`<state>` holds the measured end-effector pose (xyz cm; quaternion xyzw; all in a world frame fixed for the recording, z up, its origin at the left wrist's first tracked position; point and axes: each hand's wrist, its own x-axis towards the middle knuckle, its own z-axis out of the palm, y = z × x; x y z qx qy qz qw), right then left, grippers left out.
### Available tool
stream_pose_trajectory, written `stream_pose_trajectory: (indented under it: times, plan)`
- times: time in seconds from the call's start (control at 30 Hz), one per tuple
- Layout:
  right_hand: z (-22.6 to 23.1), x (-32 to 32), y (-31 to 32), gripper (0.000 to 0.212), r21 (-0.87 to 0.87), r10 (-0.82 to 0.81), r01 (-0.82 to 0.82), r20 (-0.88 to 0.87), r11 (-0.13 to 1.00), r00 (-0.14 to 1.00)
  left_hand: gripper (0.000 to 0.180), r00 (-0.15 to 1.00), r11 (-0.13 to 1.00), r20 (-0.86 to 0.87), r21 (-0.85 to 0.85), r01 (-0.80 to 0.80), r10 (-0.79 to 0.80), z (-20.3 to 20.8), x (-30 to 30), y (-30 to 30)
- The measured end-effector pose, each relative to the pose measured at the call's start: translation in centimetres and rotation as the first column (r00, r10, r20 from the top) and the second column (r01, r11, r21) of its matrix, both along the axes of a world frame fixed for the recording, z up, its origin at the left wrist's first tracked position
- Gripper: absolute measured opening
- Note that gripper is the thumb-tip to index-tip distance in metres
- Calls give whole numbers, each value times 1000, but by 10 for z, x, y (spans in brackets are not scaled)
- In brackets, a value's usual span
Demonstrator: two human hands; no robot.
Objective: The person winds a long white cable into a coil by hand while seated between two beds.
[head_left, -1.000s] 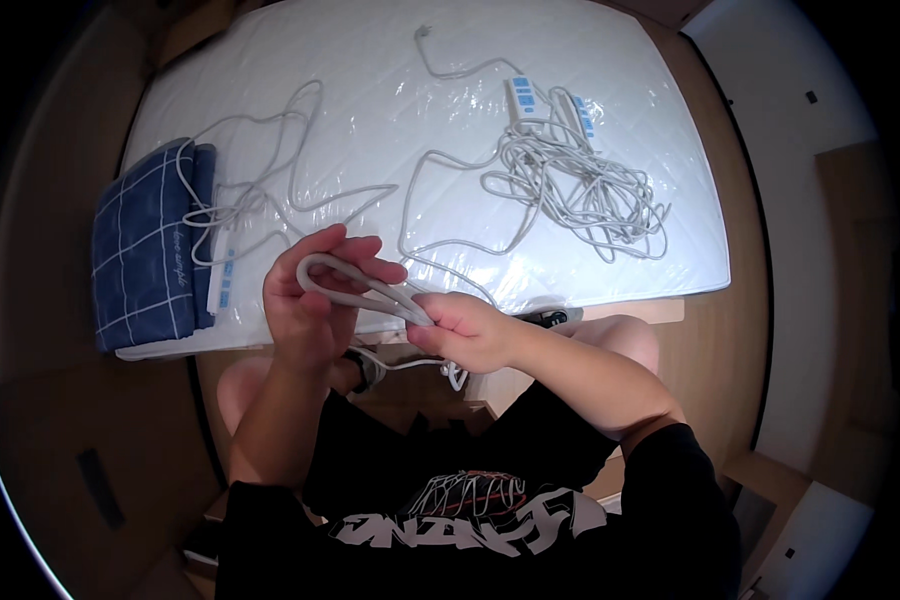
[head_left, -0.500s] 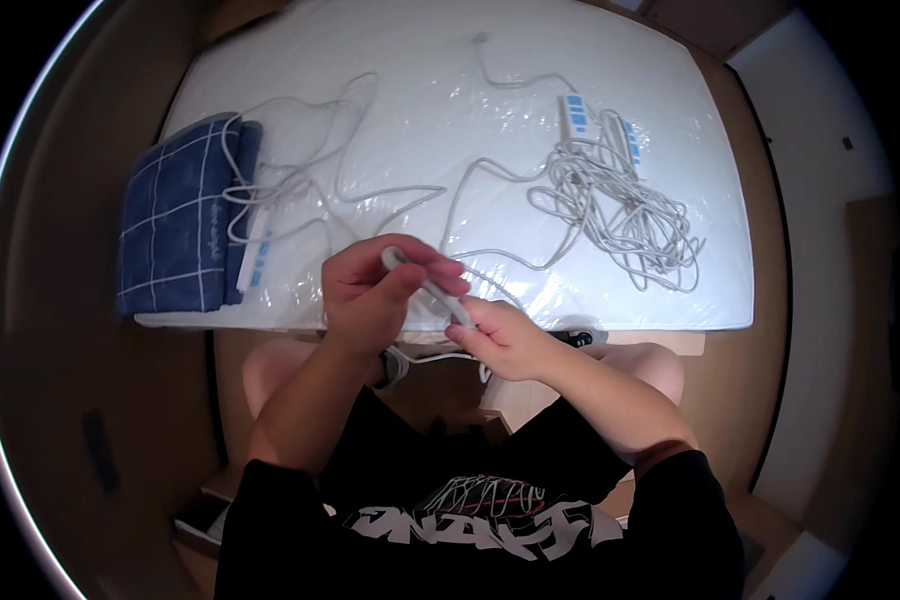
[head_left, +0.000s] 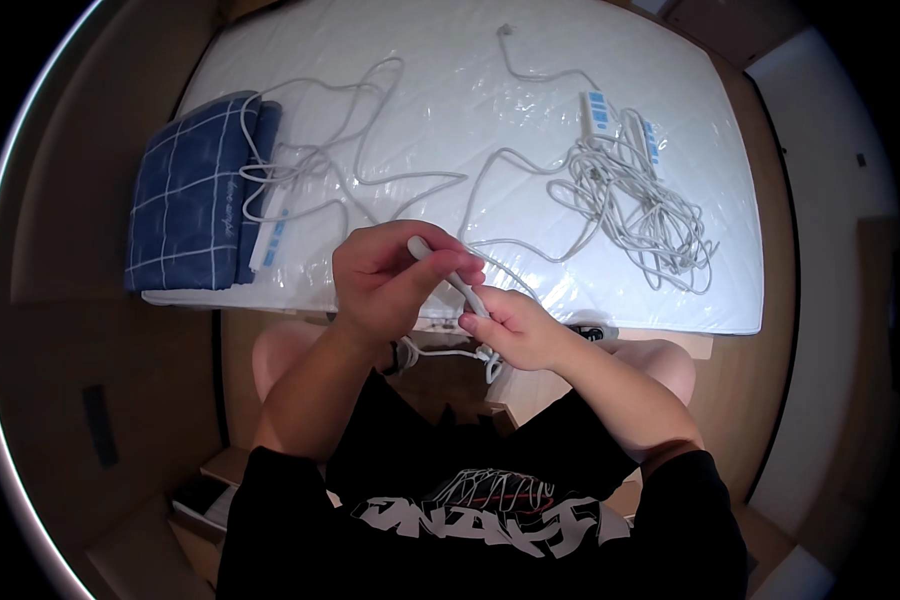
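Over the near edge of the mattress, both of my hands grip a length of white cable (head_left: 461, 286) that looks bent into a narrow, thick bundle. My left hand (head_left: 378, 285) is closed around its upper part, with the rounded end standing out above the thumb. Lower down, my right hand (head_left: 523, 332) pinches it between thumb and fingers. Beneath the hands, a loose cable loop (head_left: 493, 366) hangs in front of the mattress. Another grey-white cable (head_left: 510, 272) runs up from the hands across the mattress to the right.
The plastic-wrapped white mattress (head_left: 450, 110) carries a folded blue checked blanket (head_left: 190, 200) at left, with a white power strip (head_left: 270, 240) against it and looped cable (head_left: 360, 130) nearby. At right lie two power strips, one upright (head_left: 597, 118), beside a tangled cable heap (head_left: 660, 225).
The view has shifted slightly, so everything sits a little further right. Both hands keep their hold on the cable, and the loop below them shows more.
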<state>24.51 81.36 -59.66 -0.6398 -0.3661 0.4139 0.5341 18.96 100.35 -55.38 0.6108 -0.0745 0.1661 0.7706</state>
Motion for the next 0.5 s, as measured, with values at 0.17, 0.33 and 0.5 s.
stream_pose_trajectory:
  times: [0.17,0.33,0.5]
  plan:
    - [0,-9,0,22,55,108,-104,-72,993,992,26,976,917,120,-338,213,-182,-10,3,-10]
    - [-10,-7,1,18,289,187,-152,-99,945,977,36,763,623,182,-476,620,-620,-14,7,-16]
    - [3,1,5,22,40,174,-170,-161,985,972,48,791,646,147,-499,578,-594,-15,8,-14]
